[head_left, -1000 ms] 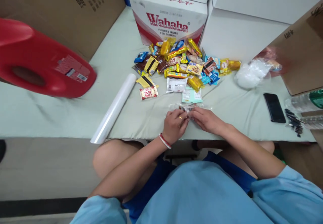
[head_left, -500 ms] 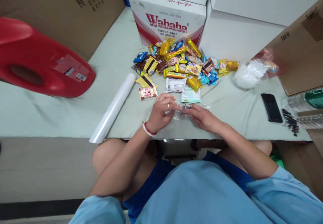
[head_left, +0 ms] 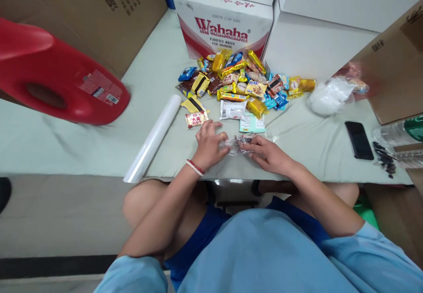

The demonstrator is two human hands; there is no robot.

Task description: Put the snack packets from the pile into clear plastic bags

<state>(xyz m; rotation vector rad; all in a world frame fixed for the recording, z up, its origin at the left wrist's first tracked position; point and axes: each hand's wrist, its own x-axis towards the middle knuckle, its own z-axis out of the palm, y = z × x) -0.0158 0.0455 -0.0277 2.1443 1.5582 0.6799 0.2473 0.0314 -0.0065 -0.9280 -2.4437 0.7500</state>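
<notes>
Here on the table's (head_left: 172, 156) near side, the right hand's (head_left: 272, 157) bent fingers rest on the crinkled clear plastic wrapper (head_left: 235, 146), pinch unclear, left hand (head_left: 208, 146) loosely spread at its left end, where light, even fingertip pressure suits thin film.

The right hand (head_left: 267, 154) touches a clear plastic wrapper (head_left: 236, 146) on the table (head_left: 172, 161).

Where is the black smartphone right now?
In the head view, the black smartphone lies flat on the cloth-covered table at the right, just left of the clear plastic bottles.
</notes>
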